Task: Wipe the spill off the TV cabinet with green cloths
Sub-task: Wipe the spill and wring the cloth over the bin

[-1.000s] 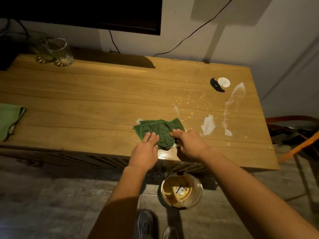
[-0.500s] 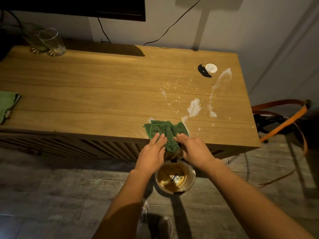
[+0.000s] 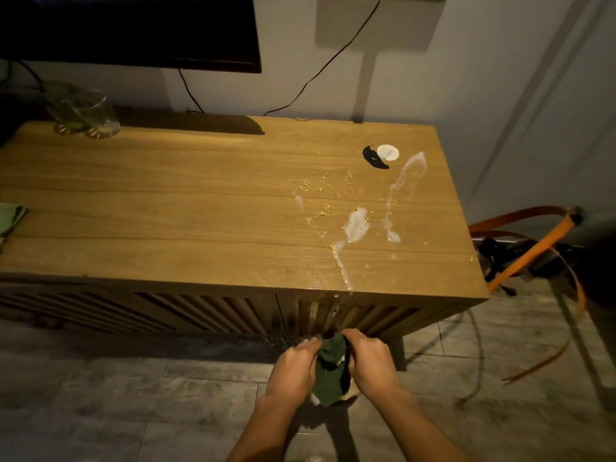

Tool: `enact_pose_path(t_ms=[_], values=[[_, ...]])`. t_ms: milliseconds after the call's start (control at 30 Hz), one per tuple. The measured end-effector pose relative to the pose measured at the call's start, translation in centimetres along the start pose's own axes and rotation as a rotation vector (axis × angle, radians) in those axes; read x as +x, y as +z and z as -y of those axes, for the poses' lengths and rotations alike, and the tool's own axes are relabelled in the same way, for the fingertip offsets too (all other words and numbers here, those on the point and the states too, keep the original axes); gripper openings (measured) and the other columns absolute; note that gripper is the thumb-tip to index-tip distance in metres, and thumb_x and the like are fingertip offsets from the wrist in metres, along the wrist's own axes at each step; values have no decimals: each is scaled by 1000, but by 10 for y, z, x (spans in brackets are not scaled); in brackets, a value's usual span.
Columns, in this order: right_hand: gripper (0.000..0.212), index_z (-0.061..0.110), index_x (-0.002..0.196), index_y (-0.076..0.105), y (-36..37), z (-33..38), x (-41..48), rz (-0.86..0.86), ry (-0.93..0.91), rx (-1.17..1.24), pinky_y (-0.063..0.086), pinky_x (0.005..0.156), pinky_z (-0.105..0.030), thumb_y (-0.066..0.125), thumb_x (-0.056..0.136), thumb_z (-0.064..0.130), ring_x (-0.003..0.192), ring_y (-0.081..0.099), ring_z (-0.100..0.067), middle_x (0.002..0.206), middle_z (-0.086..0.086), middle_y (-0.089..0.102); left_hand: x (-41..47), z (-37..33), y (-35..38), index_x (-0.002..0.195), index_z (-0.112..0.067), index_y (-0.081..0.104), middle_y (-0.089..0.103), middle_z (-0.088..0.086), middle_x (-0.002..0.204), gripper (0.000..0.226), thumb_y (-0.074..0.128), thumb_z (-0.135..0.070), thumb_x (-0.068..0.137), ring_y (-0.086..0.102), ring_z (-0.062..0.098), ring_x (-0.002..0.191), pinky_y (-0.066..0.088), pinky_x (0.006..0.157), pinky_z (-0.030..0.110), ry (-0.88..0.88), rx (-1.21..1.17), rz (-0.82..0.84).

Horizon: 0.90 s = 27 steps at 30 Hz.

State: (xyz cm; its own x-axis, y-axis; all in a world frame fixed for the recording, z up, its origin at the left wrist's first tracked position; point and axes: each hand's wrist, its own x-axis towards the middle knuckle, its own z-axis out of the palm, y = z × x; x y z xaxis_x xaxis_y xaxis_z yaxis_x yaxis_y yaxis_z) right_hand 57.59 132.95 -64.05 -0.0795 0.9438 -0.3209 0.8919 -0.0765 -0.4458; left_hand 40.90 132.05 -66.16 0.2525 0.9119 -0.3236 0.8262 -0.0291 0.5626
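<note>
The wooden TV cabinet (image 3: 166,208) fills the middle of the view. White liquid spill (image 3: 357,225) and small yellow crumbs (image 3: 325,191) lie on its right part, with a streak running to the front edge. A black smear (image 3: 373,159) and a white round blob (image 3: 388,152) sit near the back right. Below the cabinet's front, over the floor, my left hand (image 3: 293,370) and my right hand (image 3: 370,363) both grip a bunched dark green cloth (image 3: 330,371). The cloth hides most of a bowl underneath. A second green cloth (image 3: 10,218) lies at the cabinet's left edge.
A clear glass (image 3: 95,113) and a glass holding a plant stand at the back left corner. A dark TV (image 3: 133,31) hangs above, with cables down the wall. An orange-framed chair (image 3: 530,248) stands to the right. Grey tiled floor (image 3: 100,395) lies below.
Both hands dragged the green cloth off the cabinet's front edge and down over the bowl on the floor, bunching it. A wet streak now shows at the front edge.
</note>
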Motion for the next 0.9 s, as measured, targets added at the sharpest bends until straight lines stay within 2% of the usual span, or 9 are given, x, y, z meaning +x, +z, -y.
enact_pose_path(t_ms=[133,233,333,467,567,667,767,900], values=[[36,33,123,59,-16,-19,2,11,4,-90,55,86,-35,59,89,22,101,67,-16,108,6,72,4,3,-6,136,-31,51,66,1,126,39,44,-23,99,62,24,111,48,91,36,-21,41,11],[38,35,123,60,-31,-30,4,67,-52,-142,56,87,-35,64,88,20,104,65,-12,114,9,70,6,7,-18,137,-33,50,66,1,126,38,46,-27,100,62,22,112,51,94,37,3,48,38],[28,35,112,65,-45,-31,8,64,-64,-153,56,81,-33,66,86,23,98,65,-11,104,11,70,8,4,-32,137,-33,50,66,3,125,39,48,-27,99,62,22,112,50,95,38,31,57,68],[16,34,97,65,-67,-21,14,113,-3,-119,56,79,-34,65,86,22,89,64,-11,94,9,67,8,-10,-54,127,-34,57,70,4,111,32,50,-27,97,64,23,102,51,84,35,54,41,94],[17,35,89,62,-79,-14,13,212,1,-162,55,74,-33,66,81,21,88,62,-14,91,9,64,6,-20,-72,126,-31,58,67,8,115,31,47,-26,98,62,29,105,51,90,43,37,89,172],[21,34,91,60,-95,-4,7,368,7,-236,56,77,-36,69,78,21,90,60,-18,97,5,60,1,-34,-88,128,-27,59,65,10,119,32,46,-24,99,60,31,108,50,93,46,35,143,251],[22,34,87,60,-117,3,8,360,47,-173,57,76,-36,67,75,17,86,59,-17,94,6,60,-3,-51,-103,125,-25,61,66,9,117,30,48,-22,99,60,28,107,51,92,45,13,150,267],[29,37,97,64,-156,14,8,414,15,-73,53,72,-23,66,81,14,89,60,-8,100,9,64,-3,-72,-138,126,-22,61,65,10,121,31,50,-20,98,58,30,110,49,93,42,11,174,285]])
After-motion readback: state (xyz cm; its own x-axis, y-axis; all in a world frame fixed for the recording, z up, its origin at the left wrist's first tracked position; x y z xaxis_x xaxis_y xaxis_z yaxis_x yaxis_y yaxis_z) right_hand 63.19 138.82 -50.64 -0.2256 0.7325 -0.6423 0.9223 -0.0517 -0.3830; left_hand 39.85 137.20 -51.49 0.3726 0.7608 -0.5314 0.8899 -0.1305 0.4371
